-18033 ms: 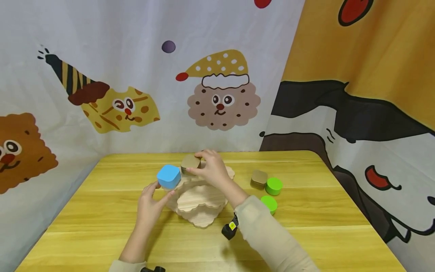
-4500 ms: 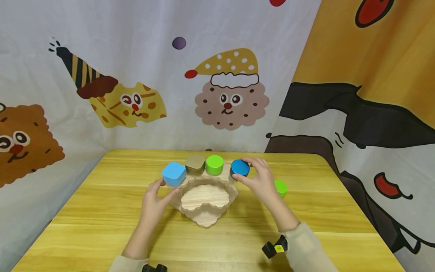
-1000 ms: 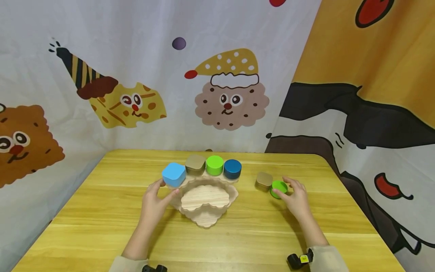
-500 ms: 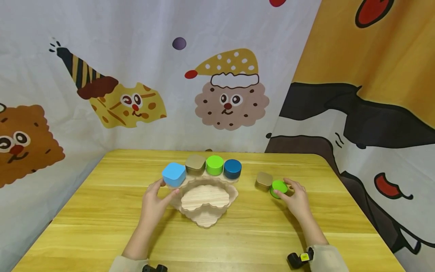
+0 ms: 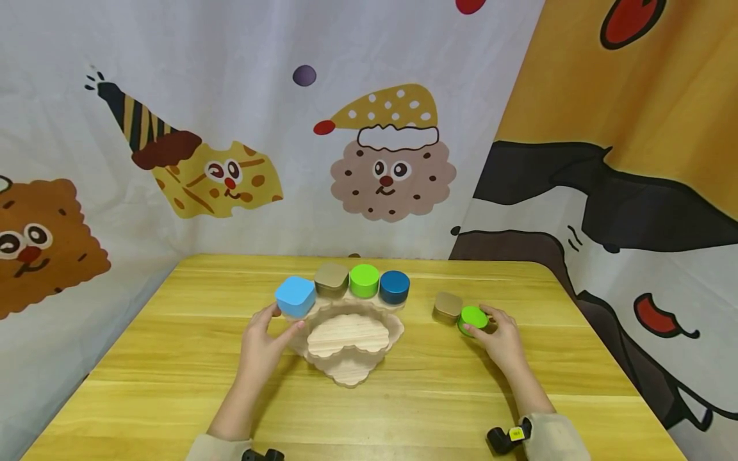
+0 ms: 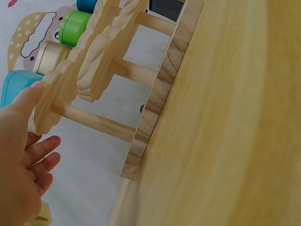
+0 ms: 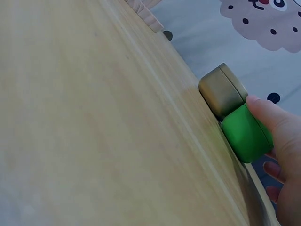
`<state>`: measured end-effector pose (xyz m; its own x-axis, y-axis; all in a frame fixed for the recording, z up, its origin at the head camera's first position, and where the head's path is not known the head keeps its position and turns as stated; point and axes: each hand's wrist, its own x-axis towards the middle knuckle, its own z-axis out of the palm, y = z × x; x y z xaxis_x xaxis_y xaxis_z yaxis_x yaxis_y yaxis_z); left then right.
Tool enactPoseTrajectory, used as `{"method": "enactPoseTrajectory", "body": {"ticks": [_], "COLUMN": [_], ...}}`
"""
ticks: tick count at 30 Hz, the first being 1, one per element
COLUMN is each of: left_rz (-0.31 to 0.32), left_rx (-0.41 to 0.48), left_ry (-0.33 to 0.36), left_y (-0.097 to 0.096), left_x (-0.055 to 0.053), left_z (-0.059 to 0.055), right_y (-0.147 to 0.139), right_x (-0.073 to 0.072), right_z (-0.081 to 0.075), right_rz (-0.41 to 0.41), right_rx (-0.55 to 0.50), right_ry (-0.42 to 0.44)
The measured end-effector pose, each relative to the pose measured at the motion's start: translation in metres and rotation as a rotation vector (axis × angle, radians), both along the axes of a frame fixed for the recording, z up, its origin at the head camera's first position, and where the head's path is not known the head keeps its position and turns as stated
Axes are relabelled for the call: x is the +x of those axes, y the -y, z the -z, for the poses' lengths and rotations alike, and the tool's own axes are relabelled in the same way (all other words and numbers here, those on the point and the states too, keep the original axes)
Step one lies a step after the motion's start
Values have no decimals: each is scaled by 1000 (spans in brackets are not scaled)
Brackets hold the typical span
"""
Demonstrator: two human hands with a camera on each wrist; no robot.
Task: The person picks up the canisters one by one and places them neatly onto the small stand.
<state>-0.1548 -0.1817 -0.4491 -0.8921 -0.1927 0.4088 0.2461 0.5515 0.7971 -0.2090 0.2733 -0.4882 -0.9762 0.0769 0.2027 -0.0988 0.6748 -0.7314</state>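
And behind the yellow wood-grained table (image 5: 426, 390), we see a printed cloth (image 5: 242, 38): a cheese figure (image 5: 216, 186) left of a pinkish cookie figure (image 5: 393, 195) in its spotted cap (image 5: 398, 109)!

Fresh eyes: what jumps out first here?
Probably the cartoon cookie in its spotted hat, on the backdrop behind the table. Next, the light blue container at the left end of the row of four atop the wooden stand. Then the right hand, gripping a green container beside a brown one, right of the stand.

Left hand (image 5: 262, 336) at left end of wooden stand (image 5: 348, 334); light-blue tub (image 5: 295, 296), brown tub (image 5: 331, 280), green tub (image 5: 364, 280), dark-blue tub (image 5: 394, 286) on top; right hand (image 5: 503, 336) grips second green tub (image 5: 473, 318), second brown tub (image 5: 447, 307) beside it
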Motion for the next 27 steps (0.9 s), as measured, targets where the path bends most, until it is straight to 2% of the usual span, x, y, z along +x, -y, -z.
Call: {"method": "enactPoseTrajectory", "body": {"ticks": [8,27], "left_rz": [4,7], "left_rx": [-3,-5], "left_ry": [-13,-18], "left_y": [1,1], "left_x": [0,0], "left_z": [0,0], "right_y": [0,8], "right_x": [0,10], "right_z": [1,-4], "right_rz": [8,37], "right_rx": [-10,22], "right_ry": [-17,-131]}}
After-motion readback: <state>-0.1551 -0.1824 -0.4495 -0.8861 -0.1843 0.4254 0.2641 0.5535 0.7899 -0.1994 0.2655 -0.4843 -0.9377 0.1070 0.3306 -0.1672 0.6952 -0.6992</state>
